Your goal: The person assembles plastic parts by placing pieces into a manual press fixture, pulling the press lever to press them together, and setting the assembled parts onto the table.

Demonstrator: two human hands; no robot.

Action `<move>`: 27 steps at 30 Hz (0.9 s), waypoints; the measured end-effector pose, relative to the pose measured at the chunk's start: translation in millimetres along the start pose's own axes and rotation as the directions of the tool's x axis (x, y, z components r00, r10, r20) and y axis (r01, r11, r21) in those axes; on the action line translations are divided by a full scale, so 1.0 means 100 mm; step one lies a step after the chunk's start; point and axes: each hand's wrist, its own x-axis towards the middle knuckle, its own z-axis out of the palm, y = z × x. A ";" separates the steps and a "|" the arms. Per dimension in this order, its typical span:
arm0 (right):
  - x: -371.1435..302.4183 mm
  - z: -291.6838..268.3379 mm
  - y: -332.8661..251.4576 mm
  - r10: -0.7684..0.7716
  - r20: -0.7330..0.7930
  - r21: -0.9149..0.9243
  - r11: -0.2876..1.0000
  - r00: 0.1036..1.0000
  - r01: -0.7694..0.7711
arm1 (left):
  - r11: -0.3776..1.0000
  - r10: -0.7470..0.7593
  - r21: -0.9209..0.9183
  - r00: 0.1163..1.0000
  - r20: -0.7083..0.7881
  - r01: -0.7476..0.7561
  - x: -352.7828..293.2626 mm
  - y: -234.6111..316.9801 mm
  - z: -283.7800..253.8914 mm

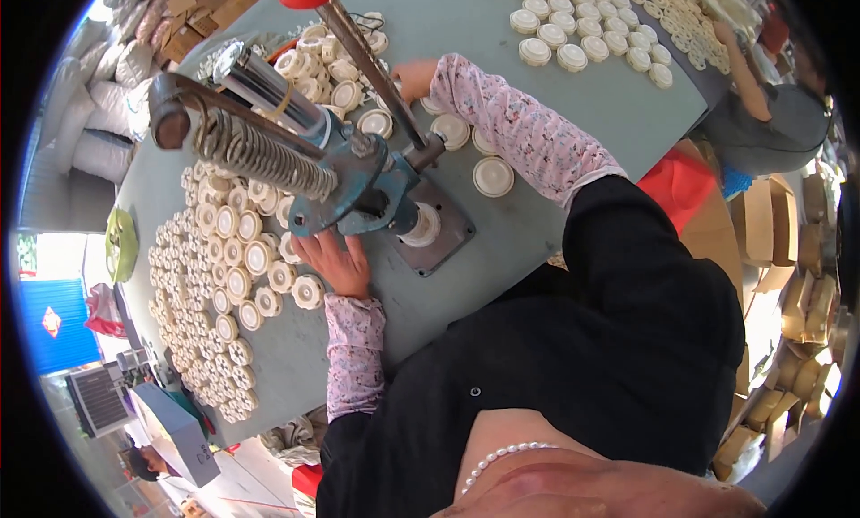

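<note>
A hand press with a blue-green body [372,200], a coil spring [269,155] and a red-knobbed lever [363,56] stands on the table. My left hand [339,265] is beside its base, thumb and fingers apart and stretched forward. The press body covers those fingertips. Next to this hand lie several white scalloped round parts [307,291]. My right hand [414,81] reaches past the lever to a heap of white round parts [345,95]. Its fingers are mostly hidden, so I cannot make out what they touch. White discs [493,176] lie below my right forearm.
The grey-green table [484,258] carries rows of white discs [573,56] at the far right and many small white parts [193,339] at left. Another person's arm [751,83] is at the right edge. Cardboard boxes [770,218] stand at right, a blue-white box [175,433] lower left.
</note>
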 end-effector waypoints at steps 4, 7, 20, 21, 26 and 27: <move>0.26 0.10 0.19 -0.150 0.097 -0.193 0.967 0.984 0.166 | 1.000 -0.002 -0.008 1.000 -0.007 0.002 0.01 -0.02 0.05; 0.05 0.13 0.09 -0.029 0.025 0.034 0.999 0.999 0.028 | 1.000 -0.007 -0.017 1.000 0.003 0.007 0.04 -0.04 0.06; -2.96 0.10 -0.97 -0.415 -0.564 0.087 0.829 0.714 0.552 | 0.820 -0.175 -0.534 0.979 0.109 0.206 -0.23 0.65 -0.29; -2.98 0.18 -1.06 -0.420 -0.549 0.097 0.826 0.722 0.555 | 0.817 -0.194 -0.531 0.974 0.115 0.225 -0.21 0.75 -0.30; -2.76 0.65 -1.35 -0.521 -0.619 -0.029 0.762 0.587 0.647 | 0.778 -0.114 -0.595 0.976 0.184 0.202 -0.14 0.77 -0.04; -2.72 0.72 -1.35 -0.443 -0.632 0.058 0.791 0.636 0.609 | 0.774 -0.090 -0.605 0.979 0.183 0.184 -0.07 0.74 0.00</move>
